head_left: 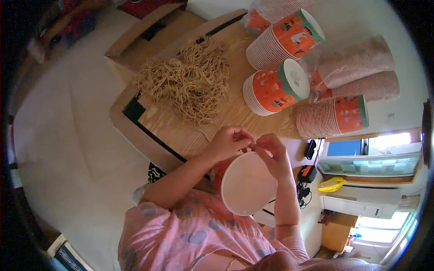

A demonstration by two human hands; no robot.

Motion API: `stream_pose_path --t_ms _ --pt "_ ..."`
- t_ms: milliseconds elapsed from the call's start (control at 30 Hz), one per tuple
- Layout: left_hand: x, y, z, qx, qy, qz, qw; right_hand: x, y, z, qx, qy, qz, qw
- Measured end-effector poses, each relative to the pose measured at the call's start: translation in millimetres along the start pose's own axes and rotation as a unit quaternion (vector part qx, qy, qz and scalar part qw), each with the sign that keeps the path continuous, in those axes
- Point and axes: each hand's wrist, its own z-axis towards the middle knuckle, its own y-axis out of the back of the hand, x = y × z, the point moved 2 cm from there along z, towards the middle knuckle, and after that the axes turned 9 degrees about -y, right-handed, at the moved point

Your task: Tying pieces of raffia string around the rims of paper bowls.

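A paper bucket [250,189], white inside with a red-orange outer wall, is tilted with its mouth toward me, close against my body. Above its far rim my left hand [233,142] and my right hand [273,151] meet, thumbs and fingers pinched together at the tips. What they pinch is too small to make out. Beyond my left hand lies a loose heap of tan twine [187,81], and one strand of it trails down toward that hand.
The heap lies on a wooden tabletop [167,128]. Stacks of nested orange-and-green paper buckets [266,92] lie on their sides at the far right, some in clear plastic [352,63]. An open cardboard box [149,38] stands behind. A black-and-red device [307,174] with cables sits right.
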Motion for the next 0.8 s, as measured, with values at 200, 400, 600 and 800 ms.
stream_pose_path --t_ms 200,400,600,800 --pt "-4 12 -5 0.004 0.072 -0.078 0.994 -8 1 3 0.041 -0.007 0.069 0.997" --pt "-4 13 -8 0.028 0.076 -0.065 0.995 -7 0 3 0.038 0.010 0.051 0.998" --pt "-2 7 -3 0.105 0.012 0.018 0.994 -9 -1 3 0.038 0.005 0.061 0.997" --pt "-1 13 -4 0.098 0.049 0.000 0.994 -9 4 2 0.045 -0.002 0.054 0.998"
